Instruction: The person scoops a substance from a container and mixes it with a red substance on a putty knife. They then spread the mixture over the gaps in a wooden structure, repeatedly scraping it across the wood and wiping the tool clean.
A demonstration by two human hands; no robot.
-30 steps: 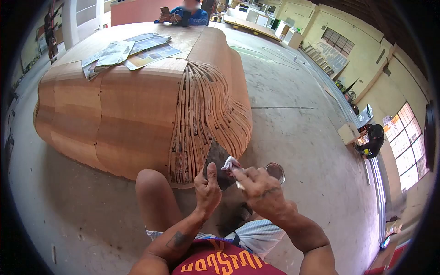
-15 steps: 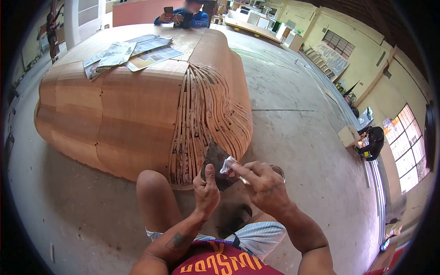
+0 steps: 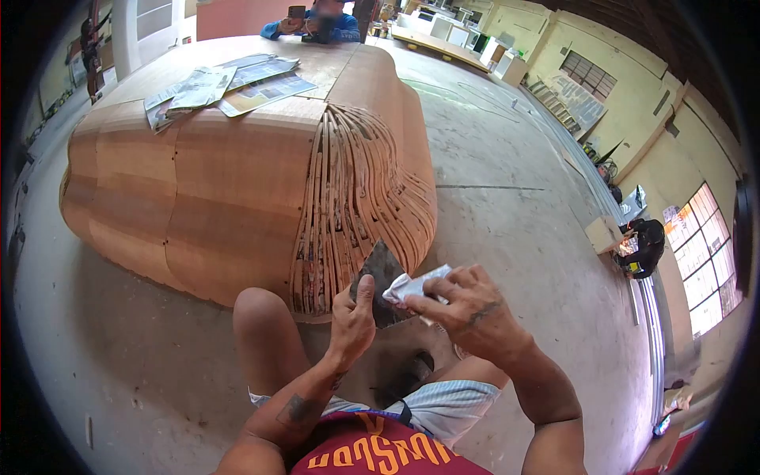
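My left hand grips a dark, smeared flat plate by its near left edge, thumb pointing up along it. Over the plate's right side, my right hand pinches a white tube. The tube's crumpled end overlaps the plate in this view. Just beyond both hands stands a large curved wooden form. A fan of narrow wood strips with dark gaps covers its near right corner.
Newspaper sheets lie on top of the wooden form. Behind it a person in blue holds up a phone. At the right, another person in dark clothes bends beside a box. Long metal bars run along the right wall.
My right hand has shifted slightly right and turned, so more of the white tube shows. The left hand and plate stay nearly in place.
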